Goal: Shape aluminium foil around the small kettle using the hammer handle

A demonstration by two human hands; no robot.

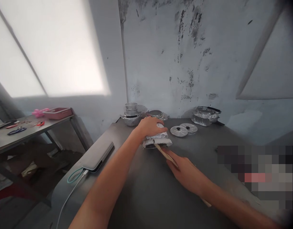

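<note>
My left hand (pixel 149 126) lies on top of a small metal pot (pixel 158 141) covered with crumpled foil, fingers curled over it, on a dark grey table (pixel 146 190). My right hand (pixel 184 171) grips a long wooden stick (pixel 164 153) whose tip reaches the pot's near rim; the stick's other end shows under my forearm. Both arms stretch forward over the table.
Two round metal lids (pixel 184 129) lie just right of the pot. Stacked metal pots (pixel 130 114) and more cookware (pixel 205 115) stand along the stained wall. A power bank (pixel 97 156) with a cable lies at the table's left edge. A side table (pixel 24 127) with tools and a pink tray (pixel 58 113) stands left.
</note>
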